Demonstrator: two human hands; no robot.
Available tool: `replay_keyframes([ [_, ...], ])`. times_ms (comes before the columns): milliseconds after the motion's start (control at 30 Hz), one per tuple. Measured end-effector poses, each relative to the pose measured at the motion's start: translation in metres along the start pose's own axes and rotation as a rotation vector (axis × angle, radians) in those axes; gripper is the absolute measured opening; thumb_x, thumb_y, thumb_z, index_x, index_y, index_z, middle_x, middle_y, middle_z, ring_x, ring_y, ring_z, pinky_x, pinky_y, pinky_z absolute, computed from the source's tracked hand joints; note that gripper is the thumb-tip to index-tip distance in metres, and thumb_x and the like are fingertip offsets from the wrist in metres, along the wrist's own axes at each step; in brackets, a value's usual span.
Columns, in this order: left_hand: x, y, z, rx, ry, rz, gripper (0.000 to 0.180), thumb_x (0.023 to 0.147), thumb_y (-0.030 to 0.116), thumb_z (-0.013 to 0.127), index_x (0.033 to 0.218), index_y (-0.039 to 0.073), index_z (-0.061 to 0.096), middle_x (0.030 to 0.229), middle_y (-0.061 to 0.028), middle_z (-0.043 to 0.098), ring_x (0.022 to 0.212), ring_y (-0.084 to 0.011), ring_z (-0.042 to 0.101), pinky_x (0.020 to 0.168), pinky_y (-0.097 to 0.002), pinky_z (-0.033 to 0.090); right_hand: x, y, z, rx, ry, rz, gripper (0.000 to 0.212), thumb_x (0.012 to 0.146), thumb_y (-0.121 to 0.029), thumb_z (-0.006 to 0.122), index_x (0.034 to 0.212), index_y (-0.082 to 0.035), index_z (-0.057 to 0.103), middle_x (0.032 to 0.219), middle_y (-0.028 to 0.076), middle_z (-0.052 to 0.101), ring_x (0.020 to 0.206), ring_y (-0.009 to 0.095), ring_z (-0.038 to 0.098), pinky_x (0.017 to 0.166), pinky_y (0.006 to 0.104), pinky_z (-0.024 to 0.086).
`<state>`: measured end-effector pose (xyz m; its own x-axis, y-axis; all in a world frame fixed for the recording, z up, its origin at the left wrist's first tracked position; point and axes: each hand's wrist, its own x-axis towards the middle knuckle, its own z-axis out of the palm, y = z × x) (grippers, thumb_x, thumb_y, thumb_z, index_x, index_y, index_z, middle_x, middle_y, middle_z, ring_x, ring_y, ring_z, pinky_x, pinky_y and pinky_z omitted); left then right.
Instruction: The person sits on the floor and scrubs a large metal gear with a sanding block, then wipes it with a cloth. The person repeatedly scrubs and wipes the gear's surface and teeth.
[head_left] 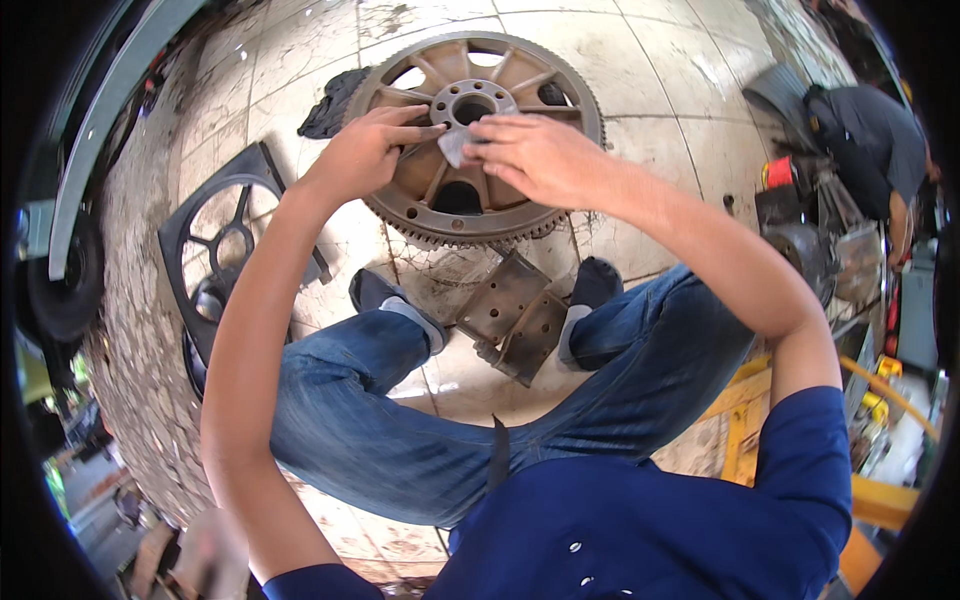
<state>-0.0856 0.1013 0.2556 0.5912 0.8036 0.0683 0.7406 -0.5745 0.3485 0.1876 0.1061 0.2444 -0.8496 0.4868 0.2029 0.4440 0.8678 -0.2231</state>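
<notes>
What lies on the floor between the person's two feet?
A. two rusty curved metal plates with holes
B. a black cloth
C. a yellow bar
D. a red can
A: the rusty curved plates lie between the two shoes, just below the big toothed wheel.
</notes>
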Motion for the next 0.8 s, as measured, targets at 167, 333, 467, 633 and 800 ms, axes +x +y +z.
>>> replay_keyframes([
  [167,-0.004,0.006,0.002,0.096,0.051,-0.002,0.059,0.081,-0.008,0.046,0.128,0.023,0.065,0.142,-0.0116,0.053,0.129,-0.0317,0.050,0.109,-0.0423,0.041,-0.001,0.031,-0.003,-0.035,0.084,0.019,0.033,0.098,-0.023,0.053,0.125,-0.007,0.065,0.134,0.012,0.060,0.127,0.025,0.054,0.110,0.0385,0.041],
  [333,0.011,0.003,-0.007,0.043,-0.011,-0.056,0.042,0.085,0.002,0.047,0.119,0.013,0.069,0.129,-0.0116,0.062,0.118,-0.0304,0.059,0.099,-0.0407,0.048,-0.005,0.039,0.001,-0.145,0.011,0.091,0.035,0.100,-0.024,0.051,0.127,-0.007,0.063,0.136,0.011,0.059,0.129,0.027,0.053,0.111,0.0386,0.042],
  [467,0.018,0.003,-0.003,0.093,0.014,-0.069,0.034,0.084,0.004,0.050,0.111,0.009,0.070,0.112,-0.0110,0.068,0.106,-0.0304,0.064,0.091,-0.0423,0.052,-0.004,0.035,-0.007,-0.028,0.089,0.055,0.033,0.097,-0.018,0.053,0.126,-0.007,0.064,0.136,0.011,0.059,0.127,0.029,0.054,0.109,0.0400,0.043],
  [633,0.032,0.022,-0.002,0.208,0.203,-0.026,0.032,0.081,0.005,0.056,0.111,0.009,0.066,0.107,-0.0090,0.067,0.106,-0.0263,0.064,0.091,-0.0420,0.050,0.000,0.030,0.002,-0.045,0.131,0.234,0.031,0.095,-0.014,0.057,0.123,-0.005,0.065,0.135,0.016,0.058,0.127,0.031,0.054,0.110,0.0406,0.041],
  [800,0.026,0.006,0.014,0.228,0.198,-0.035,0.037,0.082,0.006,0.058,0.119,0.011,0.062,0.115,-0.0067,0.064,0.111,-0.0253,0.061,0.094,-0.0430,0.047,0.010,0.023,0.003,-0.025,0.076,0.108,0.032,0.096,-0.016,0.056,0.125,-0.007,0.064,0.134,0.011,0.060,0.127,0.025,0.055,0.110,0.0378,0.042],
])
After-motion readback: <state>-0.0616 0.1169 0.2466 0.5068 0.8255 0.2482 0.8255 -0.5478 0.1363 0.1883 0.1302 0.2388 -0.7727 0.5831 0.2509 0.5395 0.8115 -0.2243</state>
